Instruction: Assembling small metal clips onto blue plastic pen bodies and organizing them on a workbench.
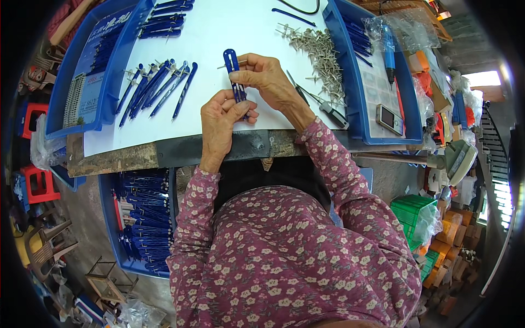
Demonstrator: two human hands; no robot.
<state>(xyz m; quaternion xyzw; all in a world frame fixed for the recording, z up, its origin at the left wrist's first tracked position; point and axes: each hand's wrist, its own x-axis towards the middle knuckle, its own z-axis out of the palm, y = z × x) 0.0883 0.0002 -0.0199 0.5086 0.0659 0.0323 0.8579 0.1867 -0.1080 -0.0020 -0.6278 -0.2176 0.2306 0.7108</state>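
Observation:
Upright over the white-covered table (210, 33), a slim blue slotted piece (230, 57) with a rounded top is held between my two hands. My left hand (221, 117) pinches its lower end between thumb and fingers. My right hand (260, 79) grips it higher up, the thumb pressed on its front. A thin metal pin sticks out to the left beside the right fingers; its other end is hidden. To the left lie several blue pieces (156, 87) in a row, some with metal pins through their tops. A heap of small T-shaped metal parts (320, 54) lies to the right.
Blue trays stand left (112, 98) and right (355, 104); the right one holds a phone (389, 119) and a blue pen-shaped tool (389, 52). A dark-handled screwdriver (332, 113) lies near my right wrist. Below the table edge, a blue crate (112, 240) holds many blue pieces.

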